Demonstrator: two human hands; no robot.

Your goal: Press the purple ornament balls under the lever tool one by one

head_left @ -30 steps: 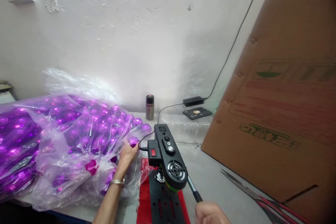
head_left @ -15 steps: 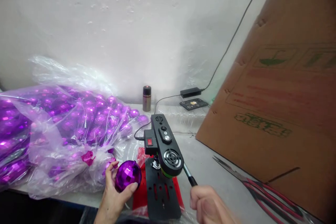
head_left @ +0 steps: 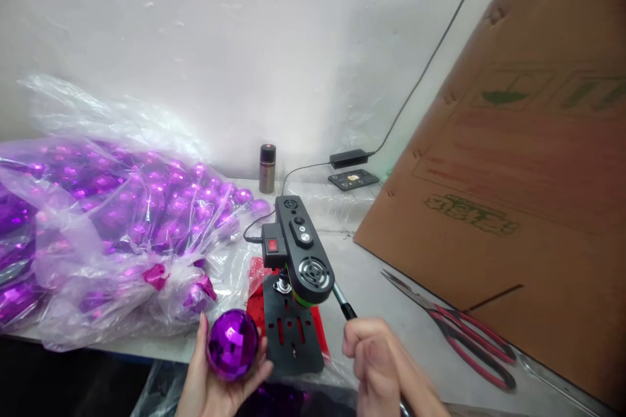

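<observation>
A shiny purple faceted ball [head_left: 233, 344], round and mirror-bright, sits cradled in the left hand [head_left: 222, 394] by the front edge of the tabletop [head_left: 364, 287] (how high above it, I cannot tell). Just right of it, near that same edge, stands a black lever-operated machine [head_left: 306, 251], its elongated head with round silver grilles raised above a slotted base plate [head_left: 296, 352]. The machine's metal lever [head_left: 341, 298] slants down rightward, its black grip wrapped by the right hand [head_left: 374, 358].
</observation>
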